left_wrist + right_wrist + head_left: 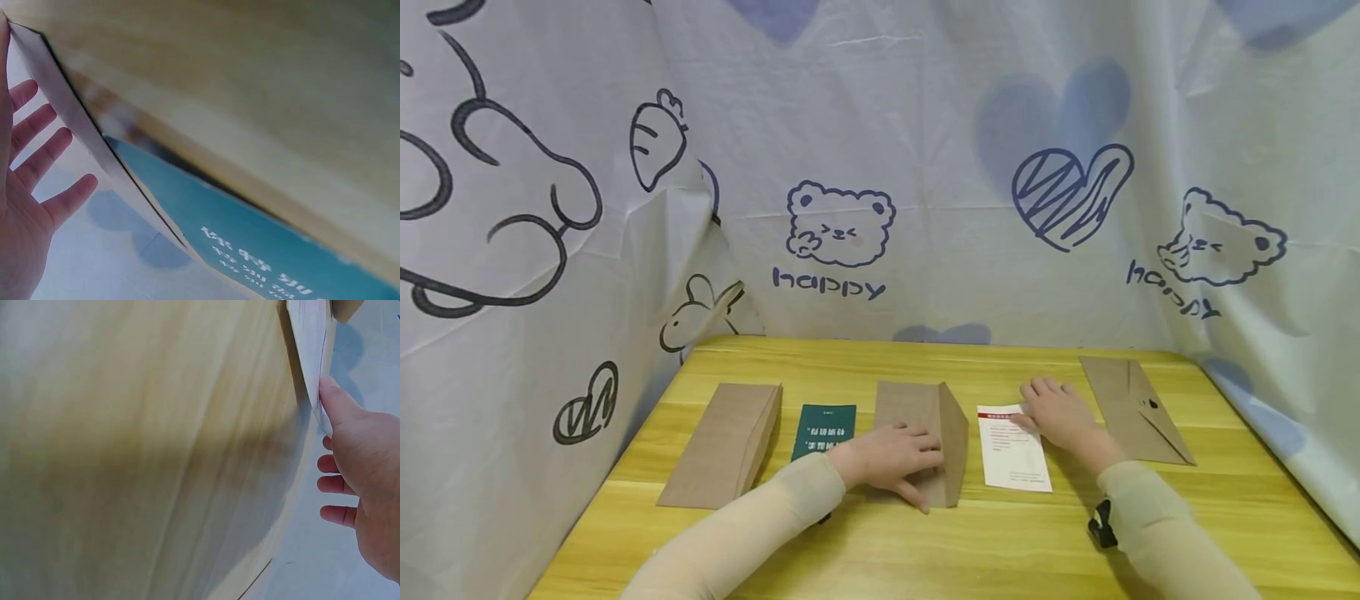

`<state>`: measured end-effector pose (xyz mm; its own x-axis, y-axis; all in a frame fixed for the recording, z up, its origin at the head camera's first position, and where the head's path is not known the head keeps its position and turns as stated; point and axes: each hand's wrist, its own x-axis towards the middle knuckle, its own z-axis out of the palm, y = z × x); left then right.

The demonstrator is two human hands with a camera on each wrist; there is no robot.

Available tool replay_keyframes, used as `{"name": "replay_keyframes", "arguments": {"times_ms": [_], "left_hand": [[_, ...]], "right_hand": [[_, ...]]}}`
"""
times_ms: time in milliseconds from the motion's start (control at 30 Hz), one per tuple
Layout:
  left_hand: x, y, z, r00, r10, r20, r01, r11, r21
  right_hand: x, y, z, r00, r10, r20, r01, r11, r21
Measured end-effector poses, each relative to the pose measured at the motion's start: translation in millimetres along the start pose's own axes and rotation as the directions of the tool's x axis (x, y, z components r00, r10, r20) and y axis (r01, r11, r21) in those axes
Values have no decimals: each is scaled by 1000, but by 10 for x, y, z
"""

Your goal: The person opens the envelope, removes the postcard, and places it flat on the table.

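Observation:
In the head view my left hand [895, 457] lies over the middle brown paper envelope [907, 405], fingers spread and straight. That envelope's flap stands unfolded on its right side, and the hand hides part of its lower left. Farther right, my right hand [1062, 415] pinches the upper right edge of a white printed card [1013, 454] with a red band. The right wrist view has the thumb [340, 403] on the card's face and the other fingers behind its edge. A dark green card [826, 423] with white lettering is partly covered by the left forearm.
Another brown envelope [715, 454] lies at the left, its flap side facing right. At the far right is a brown envelope [1122, 398] with its folded seams and a small dark mark showing. A printed white curtain [947, 250] rises behind the yellow wooden table [955, 554].

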<state>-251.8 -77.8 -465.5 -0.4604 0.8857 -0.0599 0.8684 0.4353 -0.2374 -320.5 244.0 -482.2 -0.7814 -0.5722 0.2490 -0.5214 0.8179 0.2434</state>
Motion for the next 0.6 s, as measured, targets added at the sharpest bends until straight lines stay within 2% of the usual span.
{"name": "replay_keyframes", "arguments": {"times_ms": [133,300,600], "left_hand": [[8,8,-2,1000,-6,5,6,1000,0],[16,14,2,1000,-12,9,12,1000,-4],[12,16,-7,1000,-18,13,18,1000,3]], "right_hand": [[26,-12,27,998,24,54,-26,999,33],[28,-33,28,997,31,71,-35,998,51],[37,-92,-61,989,66,130,-69,997,22]]}}
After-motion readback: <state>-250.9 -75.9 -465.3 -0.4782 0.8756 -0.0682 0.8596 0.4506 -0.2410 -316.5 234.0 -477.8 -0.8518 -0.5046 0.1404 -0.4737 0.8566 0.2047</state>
